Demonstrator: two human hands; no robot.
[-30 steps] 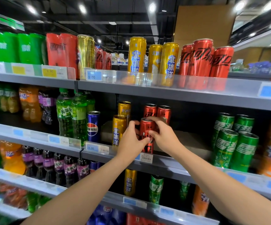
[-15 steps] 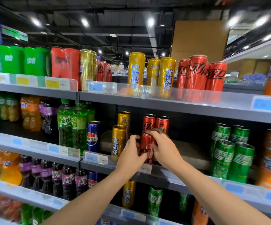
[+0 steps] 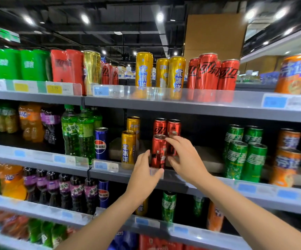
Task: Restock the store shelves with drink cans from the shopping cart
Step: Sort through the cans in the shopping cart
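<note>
Grey store shelving is spread across the frame beneath a dark ceiling with spotlights, stocked with cans and bottles. At centre, on the middle shelf, a red can is stood upright at the front edge beside a yellow can. The red can is touched by the relaxed fingers of the right hand, while the left hand is held open just beside its base.

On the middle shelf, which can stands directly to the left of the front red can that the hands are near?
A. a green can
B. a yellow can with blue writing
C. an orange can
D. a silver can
B: the yellow can stands just left of the front red can on the middle shelf.
</note>
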